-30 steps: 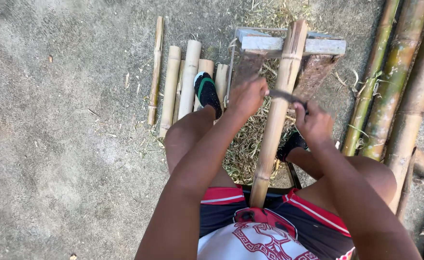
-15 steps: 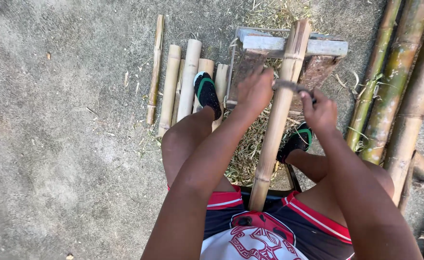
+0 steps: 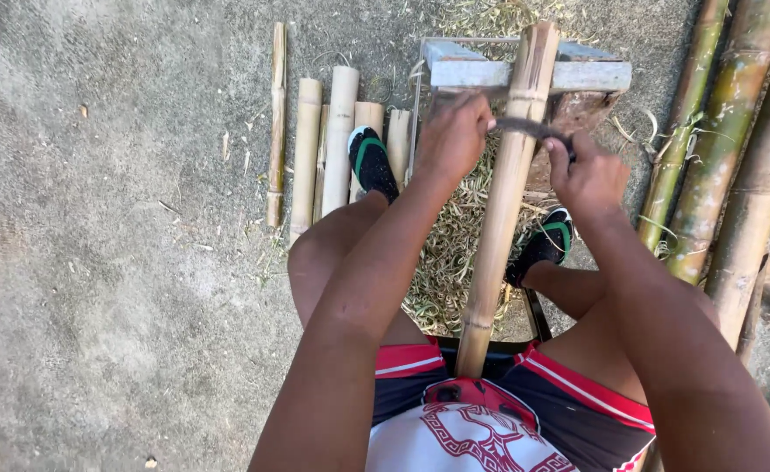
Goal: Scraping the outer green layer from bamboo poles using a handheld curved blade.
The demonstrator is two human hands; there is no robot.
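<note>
A long pale bamboo pole [image 3: 507,201] slants from my lap up onto a grey wooden crossbar [image 3: 590,77]. A dark curved blade [image 3: 529,129] lies across the pole just below the crossbar. My left hand [image 3: 453,135] grips the blade's left end. On the other side of the pole, my right hand [image 3: 588,175] grips its right end. Both fists are closed. My feet in black and green shoes [image 3: 372,162] rest on either side of the pole.
Several cut bamboo pieces [image 3: 337,140] lie side by side on the concrete at the upper left. Thick greenish bamboo poles [image 3: 726,140] lie along the right edge. Bamboo shavings [image 3: 450,253] pile under the pole between my legs.
Both hands and the blade have moved up the pole toward the crossbar. The pole itself stays in place.
</note>
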